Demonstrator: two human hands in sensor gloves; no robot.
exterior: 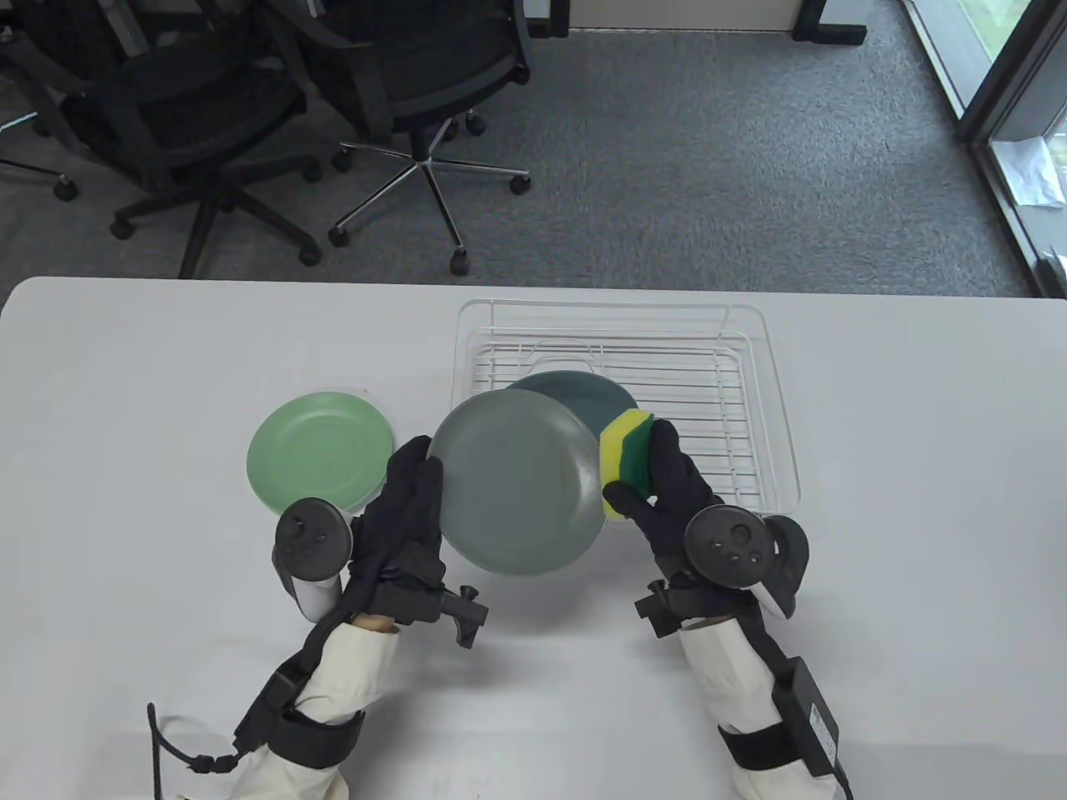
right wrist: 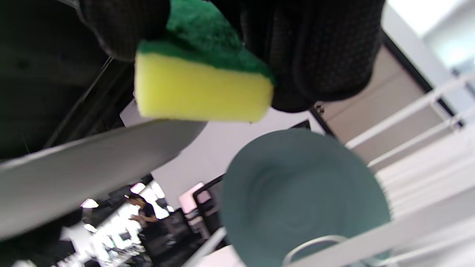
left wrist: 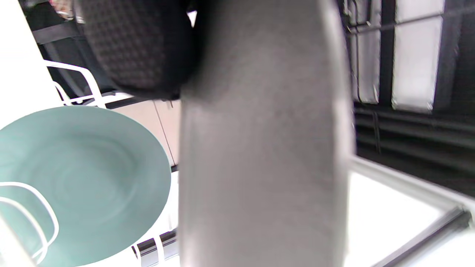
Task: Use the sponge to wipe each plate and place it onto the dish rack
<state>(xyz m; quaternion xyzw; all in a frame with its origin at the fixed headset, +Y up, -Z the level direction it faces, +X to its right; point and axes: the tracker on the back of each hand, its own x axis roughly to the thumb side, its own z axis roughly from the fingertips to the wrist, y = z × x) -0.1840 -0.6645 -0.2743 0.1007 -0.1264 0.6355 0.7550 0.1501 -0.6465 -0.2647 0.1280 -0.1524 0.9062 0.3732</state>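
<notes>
Nearest, the left hand (exterior: 400, 517) grips the round grey ceramic plate (exterior: 517, 483) at its nine o'clock rim, lifted and tilted above the white table (exterior: 125, 400). At three o'clock, the right hand (exterior: 667, 492) pinches the soft yellow-and-green sponge (exterior: 625, 458) against the rim. The plate looks stiff, smooth and breakable, so an edge hold suits it. Farther off, a dark teal plate (exterior: 583, 396) stands in the white wire dish rack (exterior: 750, 400); a pale green plate (exterior: 321, 450) lies at ten o'clock.
</notes>
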